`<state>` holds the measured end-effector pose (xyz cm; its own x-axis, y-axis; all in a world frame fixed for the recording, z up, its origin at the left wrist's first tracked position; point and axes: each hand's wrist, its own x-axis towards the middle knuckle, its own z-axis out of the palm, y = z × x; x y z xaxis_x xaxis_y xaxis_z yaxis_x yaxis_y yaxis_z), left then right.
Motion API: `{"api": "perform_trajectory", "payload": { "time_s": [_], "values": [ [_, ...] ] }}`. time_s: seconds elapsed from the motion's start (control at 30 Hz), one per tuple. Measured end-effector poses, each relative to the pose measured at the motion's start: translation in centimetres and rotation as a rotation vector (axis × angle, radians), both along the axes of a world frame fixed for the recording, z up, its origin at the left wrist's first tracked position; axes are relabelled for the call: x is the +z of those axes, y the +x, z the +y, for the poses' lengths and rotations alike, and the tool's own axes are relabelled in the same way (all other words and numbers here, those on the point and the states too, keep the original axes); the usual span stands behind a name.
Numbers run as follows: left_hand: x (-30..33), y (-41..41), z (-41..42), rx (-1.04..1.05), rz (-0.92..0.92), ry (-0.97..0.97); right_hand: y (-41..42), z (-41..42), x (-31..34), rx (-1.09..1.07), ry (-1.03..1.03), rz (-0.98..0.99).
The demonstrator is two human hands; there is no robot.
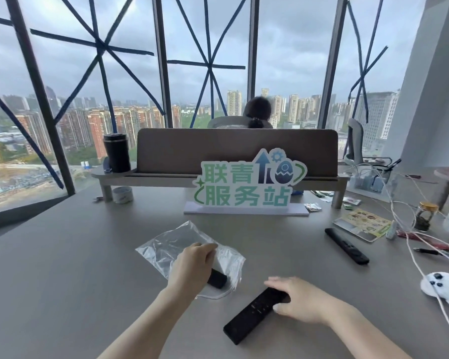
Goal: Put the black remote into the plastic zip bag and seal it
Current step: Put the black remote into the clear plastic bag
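Note:
A clear plastic zip bag (166,243) lies flat on the grey table (62,268), its open mouth toward me. A black remote (217,279) lies partly inside it, one end showing at the mouth. My left hand (192,265) rests on top of the bag and this remote, fingers curled over them. A second black remote (252,316) lies on the table to the right of the bag. My right hand (305,303) grips its far end, fingers over the top and thumb underneath. A third black remote (346,246) lies untouched further right.
A green and white sign (246,187) stands behind the bag, in front of a desk divider (231,151). At right lie white cables (412,244), a white controller (441,283), a jar (425,216) and a sticker sheet (363,224). A black tumbler (117,152) stands back left.

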<state>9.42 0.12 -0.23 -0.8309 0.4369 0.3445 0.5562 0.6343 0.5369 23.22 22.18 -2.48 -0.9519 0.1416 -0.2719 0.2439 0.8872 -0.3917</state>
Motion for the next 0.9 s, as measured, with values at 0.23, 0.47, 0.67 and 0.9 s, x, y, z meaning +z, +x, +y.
{"api": "perform_trajectory", "payload": {
  "time_s": [0.23,0.47,0.67,0.9],
  "values": [
    [-0.5,0.6,-0.2,0.037,-0.024,0.015,2.4,0.1,-0.3,0.03,0.154,0.115],
    [-0.2,1.4,1.8,-0.005,-0.064,0.089,5.8,0.8,1.7,-0.114,-0.042,0.163],
    [2.4,2.2,5.0,-0.09,-0.056,0.117,0.8,-1.8,3.2,-0.213,0.169,0.28],
    [3.5,1.9,6.3,-0.109,-0.077,0.14,-2.0,-2.2,1.8,-0.27,-0.137,0.278]
  ]
}}
